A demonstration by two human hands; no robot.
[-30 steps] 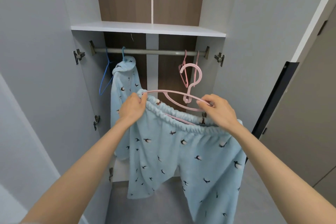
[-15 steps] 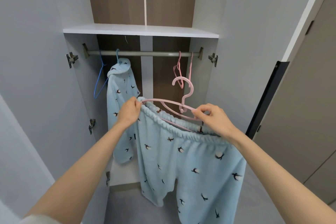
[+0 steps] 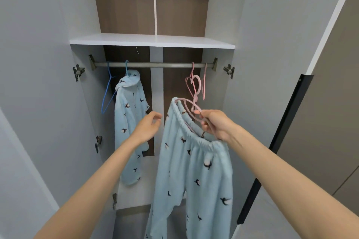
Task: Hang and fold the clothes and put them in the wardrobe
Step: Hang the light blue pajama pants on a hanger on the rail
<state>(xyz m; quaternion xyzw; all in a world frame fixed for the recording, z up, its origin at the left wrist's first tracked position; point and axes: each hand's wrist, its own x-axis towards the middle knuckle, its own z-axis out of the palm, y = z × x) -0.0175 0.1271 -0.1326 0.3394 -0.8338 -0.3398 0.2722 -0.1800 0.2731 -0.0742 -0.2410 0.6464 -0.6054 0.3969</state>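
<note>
In front of the open wardrobe [image 3: 124, 6], both bare forearms reach up towards the hanging space below the white shelf [image 3: 151, 40]; the right hand [image 3: 215, 124] grips the pink hanger [image 3: 195, 95] by its lower frame, fingers curled round the plastic, and carries it tilted, its far end higher and pointing into the wardrobe; the light blue pyjama trousers [image 3: 194, 170], printed with small dark birds, hang from that hanger by their gathered elastic waistband, the legs dropping straight down in front of the wardrobe opening and out of the bottom of the view; the hanger's hook stands upright just below the grey rail [image 3: 153, 64] and is not on it; the left hand [image 3: 147, 128] holds nothing, its fingers loosely curled and parted, and it hovers just to the left of the waistband, apart from the cloth, between the trousers and the matching pyjama top [image 3: 130, 122]; that top hangs from the left part of the rail on a blue hook, its hood draped over the top and one sleeve hanging down; beside it, further left, a bare blue hanger [image 3: 105, 95] hangs from the same rail; at the right end of the rail hang spare pink hangers [image 3: 204, 89], which overlap the held hanger's hook in this view, so how many there are cannot be told; metal hinges [image 3: 78, 72] show on the inner edges of the grey doors at either side.
</note>
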